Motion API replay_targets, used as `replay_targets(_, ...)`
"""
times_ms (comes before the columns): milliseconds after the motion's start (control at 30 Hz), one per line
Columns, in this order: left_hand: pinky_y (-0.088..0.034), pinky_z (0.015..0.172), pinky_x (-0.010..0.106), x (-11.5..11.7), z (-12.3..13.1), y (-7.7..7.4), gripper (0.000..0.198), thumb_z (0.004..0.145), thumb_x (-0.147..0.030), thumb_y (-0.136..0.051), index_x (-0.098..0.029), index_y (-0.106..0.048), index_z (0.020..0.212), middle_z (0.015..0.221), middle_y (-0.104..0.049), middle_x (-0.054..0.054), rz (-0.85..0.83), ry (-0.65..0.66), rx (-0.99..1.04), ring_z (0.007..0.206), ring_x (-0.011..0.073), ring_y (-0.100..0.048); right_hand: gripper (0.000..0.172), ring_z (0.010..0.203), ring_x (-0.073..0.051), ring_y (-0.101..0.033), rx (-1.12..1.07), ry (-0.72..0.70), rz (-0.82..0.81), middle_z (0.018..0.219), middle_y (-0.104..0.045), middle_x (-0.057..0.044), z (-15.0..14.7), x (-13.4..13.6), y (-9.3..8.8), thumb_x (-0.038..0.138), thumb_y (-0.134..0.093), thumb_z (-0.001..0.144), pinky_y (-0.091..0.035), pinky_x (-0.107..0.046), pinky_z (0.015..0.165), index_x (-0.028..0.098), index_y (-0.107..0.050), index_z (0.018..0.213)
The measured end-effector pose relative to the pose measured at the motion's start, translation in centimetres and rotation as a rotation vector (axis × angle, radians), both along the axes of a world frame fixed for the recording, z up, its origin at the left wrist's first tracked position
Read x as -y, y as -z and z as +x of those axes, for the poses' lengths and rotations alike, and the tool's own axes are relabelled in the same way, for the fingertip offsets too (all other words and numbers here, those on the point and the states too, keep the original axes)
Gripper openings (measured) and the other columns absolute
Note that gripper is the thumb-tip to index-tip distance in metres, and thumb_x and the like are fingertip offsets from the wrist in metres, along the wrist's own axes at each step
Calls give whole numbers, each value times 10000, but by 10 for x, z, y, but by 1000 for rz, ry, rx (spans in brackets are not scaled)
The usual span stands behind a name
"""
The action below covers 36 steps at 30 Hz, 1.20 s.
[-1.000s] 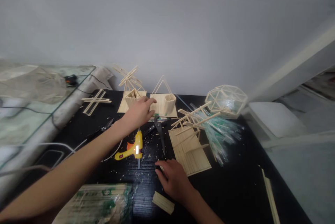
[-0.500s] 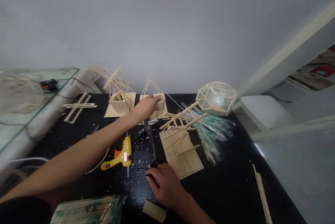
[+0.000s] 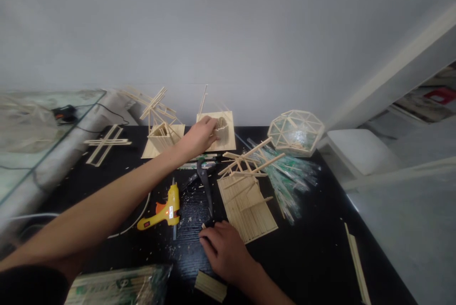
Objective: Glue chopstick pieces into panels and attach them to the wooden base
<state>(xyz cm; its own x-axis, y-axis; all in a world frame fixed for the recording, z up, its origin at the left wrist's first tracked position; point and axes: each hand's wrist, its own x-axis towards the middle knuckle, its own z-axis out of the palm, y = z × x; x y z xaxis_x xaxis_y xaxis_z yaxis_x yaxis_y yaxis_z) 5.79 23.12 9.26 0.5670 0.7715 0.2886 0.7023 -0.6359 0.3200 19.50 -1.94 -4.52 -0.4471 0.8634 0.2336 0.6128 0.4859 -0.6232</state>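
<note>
Fingers of the left hand (image 3: 201, 136) clasped at the tube wall of a wooden-stick model (image 3: 228, 142), seemingly tilted near the back of the black table (image 3: 313, 257); probably a sturdier hold than the thin frame sticks (image 3: 203, 100). Right hand (image 3: 228, 253) curled beside black pliers (image 3: 205, 185), impossible to tell whether grasping anything. Yellow glue gun (image 3: 172, 206) just left of the pliers, likely for easy reach.

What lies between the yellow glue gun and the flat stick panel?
In the head view, a black tool and pale scraps lie between the glue gun and the stick panel, the tool's near end close to the right hand.
</note>
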Motion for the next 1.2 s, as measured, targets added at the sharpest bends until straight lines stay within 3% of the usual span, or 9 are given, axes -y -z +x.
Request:
replay_targets(200,-561,833,352,10,-4,-13,156,949,-153,-637,-186,-490,986,1085,-572,82,67,19,64,914,199,-632,76,778,-199,-656,35,-7,-16,839,-758,-25,1,-1,-4,201,-604,985,-393,-318,739,219,-675,967)
replay_targets(367,-556,900,367,23,-18,-38,149,953,-168,-636,-193,-502,1012,1122,-574,81,144,28,94,987,206,-619,90,778,-199,-651,9,-13,-10,850,-755,-32,1,-1,-5,203,-594,991,-407,-321,745,216,-682,983)
replay_targets(467,-551,932,373,41,-30,-57,129,968,-183,-624,-193,-507,1021,1175,-593,93,263,52,103,1056,222,-619,87,772,-197,-646,-7,1,-9,850,-751,-30,1,-1,-5,192,-603,982,-414,-320,744,218,-685,989)
replay_targets(633,-533,984,395,89,-55,-83,108,967,-218,-635,-207,-533,1000,1246,-629,88,357,-62,89,1192,265,-620,114,718,-180,-628,-71,36,14,770,-696,-22,3,0,-8,181,-582,982,-423,-294,706,221,-688,970)
replay_targets(767,-529,1038,433,130,-74,-81,89,983,-274,-624,-214,-563,1008,1275,-636,97,331,-139,36,1251,287,-615,123,659,-179,-596,-153,58,166,691,-635,-12,2,4,-21,193,-556,1002,-456,-317,702,208,-678,1010)
replay_targets(933,-576,1009,406,177,-94,-52,45,1013,-225,-577,-208,-573,1055,1346,-617,126,332,-90,43,1216,260,-650,170,683,-195,-595,-292,89,291,721,-629,-19,-9,13,-60,174,-620,974,-506,-351,689,212,-637,1139)
replay_targets(1000,-580,1014,400,193,-99,-39,77,1016,-176,-556,-205,-574,1086,1395,-589,144,291,-79,20,1257,264,-631,281,764,-197,-643,-417,128,190,838,-670,-42,-18,14,-78,190,-651,959,-547,-347,726,228,-618,1236)
replay_targets(1067,-602,982,400,207,-104,-27,96,1006,-164,-567,-199,-582,1094,1383,-596,152,293,-79,24,1235,270,-643,434,846,-202,-689,-624,189,-75,1004,-699,-70,-28,11,-94,284,-722,917,-580,-363,797,236,-576,1323)
replay_targets(1200,-637,894,406,227,-110,-12,146,1010,-174,-554,-183,-631,1133,1394,-601,165,323,-55,27,1202,291,-663,548,893,-248,-765,-1170,155,-996,1044,-752,-122,-42,-8,-119,587,-680,900,-601,-411,866,165,-576,1233)
